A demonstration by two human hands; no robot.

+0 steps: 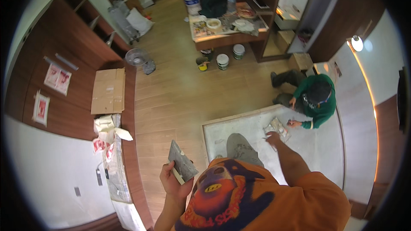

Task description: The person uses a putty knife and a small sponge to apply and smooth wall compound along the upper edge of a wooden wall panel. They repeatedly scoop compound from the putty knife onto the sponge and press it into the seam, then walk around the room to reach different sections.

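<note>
My left hand (172, 180) is closed round a flat grey scraper blade (183, 165) with pale putty along its edge, held up in front of my orange shirt. My right arm stretches out to the right. At its end my right hand (272, 138) is down at a crumpled clear plastic bag (277, 126) with pale, greyish stuff on it. The fingers look closed, but what they hold is too small to make out. The bag lies on a white-topped platform (224, 132) with a wooden rim. A co-worker's hand (294, 123) is just beyond the bag.
A co-worker in green (319, 102) sits at the platform's far right. A cluttered desk (229, 38) stands ahead, with white tubs (222, 61) on the floor before it. A fan (136, 57) and folded cardboard (108, 92) are at the left, by the wooden cabinets.
</note>
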